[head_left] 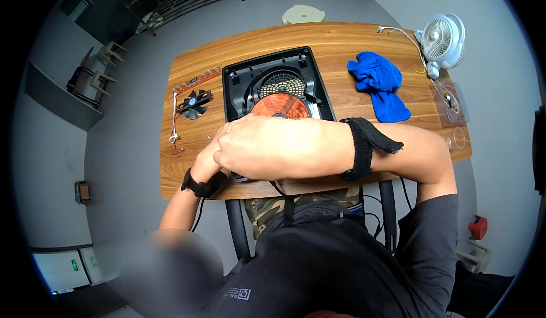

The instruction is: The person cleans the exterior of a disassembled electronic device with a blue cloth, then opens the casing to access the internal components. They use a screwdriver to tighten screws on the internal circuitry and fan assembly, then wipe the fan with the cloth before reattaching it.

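An opened black induction cooker housing (230, 76) lies on the wooden table, with a round copper coil (278, 106) and a vent grille (282, 82) inside it. My right forearm reaches across from the right over the near part of the housing. Its hand (256, 147) is bent over with curled fingers, at the housing's near left corner. My left hand (206, 160) comes up from below and meets the right one there. The right hand covers most of the left fingers. Whatever lies under the two hands is hidden.
Left of the housing lie a small black fan (195, 104), an orange circuit board (196, 81) and a thin white cable (174, 119). A blue cloth (378, 79) lies to the right. A white desk fan (442, 40) and a clear plastic tray (452, 104) are at the right edge.
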Tool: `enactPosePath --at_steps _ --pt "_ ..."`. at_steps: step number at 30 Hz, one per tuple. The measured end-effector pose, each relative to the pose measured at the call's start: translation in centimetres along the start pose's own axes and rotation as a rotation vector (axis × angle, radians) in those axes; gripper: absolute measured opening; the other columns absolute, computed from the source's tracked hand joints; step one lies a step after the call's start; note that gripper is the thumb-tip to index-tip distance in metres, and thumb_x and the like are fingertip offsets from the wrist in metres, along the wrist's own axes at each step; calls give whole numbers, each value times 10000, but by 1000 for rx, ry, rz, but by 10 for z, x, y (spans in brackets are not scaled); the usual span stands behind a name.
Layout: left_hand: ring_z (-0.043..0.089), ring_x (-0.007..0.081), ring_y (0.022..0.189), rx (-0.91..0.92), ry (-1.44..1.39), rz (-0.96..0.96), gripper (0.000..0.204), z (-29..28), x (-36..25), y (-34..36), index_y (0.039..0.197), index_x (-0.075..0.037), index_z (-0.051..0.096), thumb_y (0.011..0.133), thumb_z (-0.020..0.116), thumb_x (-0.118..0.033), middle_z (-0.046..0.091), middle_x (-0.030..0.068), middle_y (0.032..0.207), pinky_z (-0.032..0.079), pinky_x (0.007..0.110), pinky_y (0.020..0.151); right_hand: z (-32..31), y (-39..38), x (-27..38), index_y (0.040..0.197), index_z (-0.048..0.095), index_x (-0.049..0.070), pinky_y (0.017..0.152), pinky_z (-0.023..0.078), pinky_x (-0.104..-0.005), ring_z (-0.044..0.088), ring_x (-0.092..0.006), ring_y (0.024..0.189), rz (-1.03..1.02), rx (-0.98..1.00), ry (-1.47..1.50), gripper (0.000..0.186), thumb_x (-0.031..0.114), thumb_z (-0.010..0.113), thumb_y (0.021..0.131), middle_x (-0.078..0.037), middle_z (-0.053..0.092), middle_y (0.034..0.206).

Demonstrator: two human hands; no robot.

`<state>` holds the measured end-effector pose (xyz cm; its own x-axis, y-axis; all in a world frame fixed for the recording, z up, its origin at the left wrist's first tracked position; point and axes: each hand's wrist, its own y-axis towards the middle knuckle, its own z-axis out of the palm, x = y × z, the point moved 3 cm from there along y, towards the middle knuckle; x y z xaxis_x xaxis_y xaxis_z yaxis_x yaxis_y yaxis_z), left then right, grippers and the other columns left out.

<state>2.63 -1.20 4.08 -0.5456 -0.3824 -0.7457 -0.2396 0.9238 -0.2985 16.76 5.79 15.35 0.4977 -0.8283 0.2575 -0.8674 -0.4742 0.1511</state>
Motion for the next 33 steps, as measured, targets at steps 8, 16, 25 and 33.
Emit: enactPosePath --at_steps 8,16,25,33 --pt "626 213 1180 24 94 384 411 7 -7 3 1281 -30 663 879 708 -100 677 93 1293 492 330 1029 -3 4 2 910 657 -36 775 568 -406 709 -330 868 8 -27 72 126 56 644 826 -202 704 890" --pt "624 356 1174 6 152 412 473 -3 -9 -6 1288 -71 657 896 673 -334 630 131 1303 497 440 982 -12 -2 6 1084 600 -52 760 573 -434 709 -358 885 -16 6 -27 243 32 624 857 -226 683 950" --pt "621 375 1189 -46 208 326 502 7 12 6 1302 -52 662 895 651 -347 620 129 1360 503 495 963 -6 9 6 1041 564 -100 721 591 -453 720 -384 816 123 187 5 205 51 602 909 -263 668 955" --pt "642 375 1178 -111 288 542 423 3 24 12 1257 -19 681 891 685 -233 671 168 1277 508 463 1006 -5 6 1 1033 551 -84 741 588 -453 713 -394 817 107 141 8 253 98 660 896 -269 656 996"
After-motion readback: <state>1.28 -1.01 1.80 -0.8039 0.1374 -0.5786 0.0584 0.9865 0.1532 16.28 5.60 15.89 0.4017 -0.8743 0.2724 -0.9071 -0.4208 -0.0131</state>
